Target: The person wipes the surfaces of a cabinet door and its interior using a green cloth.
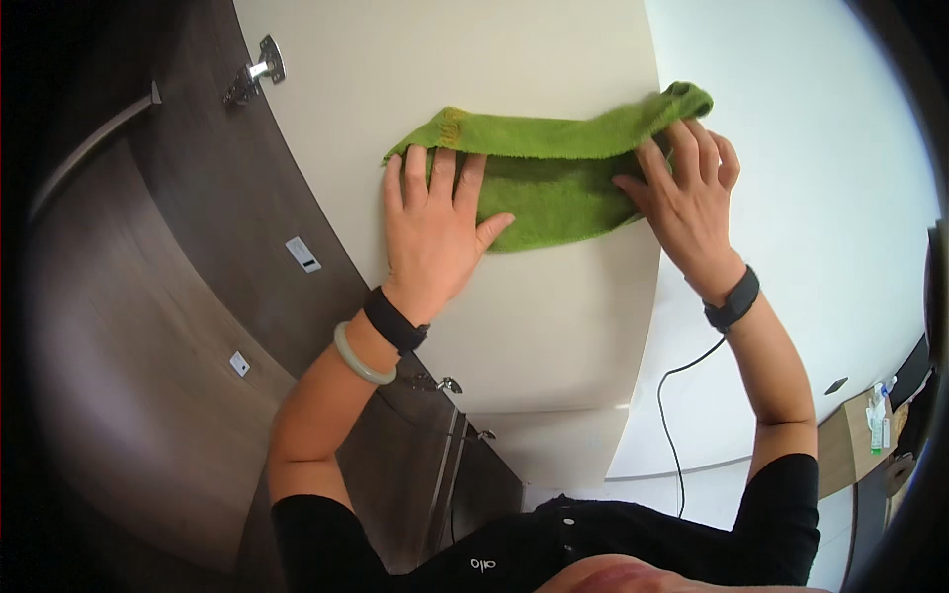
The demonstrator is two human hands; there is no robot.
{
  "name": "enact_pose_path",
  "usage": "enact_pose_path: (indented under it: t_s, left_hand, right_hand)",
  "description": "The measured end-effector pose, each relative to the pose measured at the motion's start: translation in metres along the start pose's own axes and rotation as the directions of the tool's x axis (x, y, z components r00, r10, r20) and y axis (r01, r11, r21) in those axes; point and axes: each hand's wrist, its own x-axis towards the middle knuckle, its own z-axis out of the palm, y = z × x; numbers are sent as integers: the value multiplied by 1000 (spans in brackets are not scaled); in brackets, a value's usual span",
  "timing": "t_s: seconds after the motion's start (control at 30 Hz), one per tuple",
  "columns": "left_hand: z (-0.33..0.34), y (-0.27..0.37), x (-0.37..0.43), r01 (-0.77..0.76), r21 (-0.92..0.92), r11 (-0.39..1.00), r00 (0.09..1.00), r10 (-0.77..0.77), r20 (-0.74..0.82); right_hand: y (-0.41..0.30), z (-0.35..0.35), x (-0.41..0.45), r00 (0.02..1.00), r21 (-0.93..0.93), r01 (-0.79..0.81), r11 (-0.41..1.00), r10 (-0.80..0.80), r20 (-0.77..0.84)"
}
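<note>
A green cloth (pixel 552 204) with fuzzy edges lies against the cream cabinet door (pixel 534 319). Its upper part is folded over into a long flap, and orange stitching marks the flap's left end. My left hand (pixel 434 222) rests flat on the cloth's left part, fingers apart, with the fingertips at the flap's edge. At the other end, my right hand (pixel 686 178) has bent fingers around the cloth, near the door's right edge. Some of those fingertips are hidden by the fabric. The cloth's upper right corner is bunched and curled above that hand.
Metal hinges (pixel 256 70) join the door to a dark wood-grain cabinet (pixel 222 156) on the left. A long handle (pixel 93 148) sits at far left. A black cable (pixel 667 415) hangs below my right wrist. White wall (pixel 786 185) stands at right, with a wooden surface (pixel 838 452) holding small items.
</note>
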Motion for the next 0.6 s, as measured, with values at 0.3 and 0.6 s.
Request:
enact_pose_path:
  t_s: [0.3,0.6]
  left_hand:
    - [-30,-47,88,-80,186,979,986,105,-127]
    - [-74,-90,177,-59,286,956,993,86,-80]
  right_hand:
    - [56,-2,97,981,-132,173,976,-183,-66]
    - [81,11,197,986,-263,168,950,-160,52]
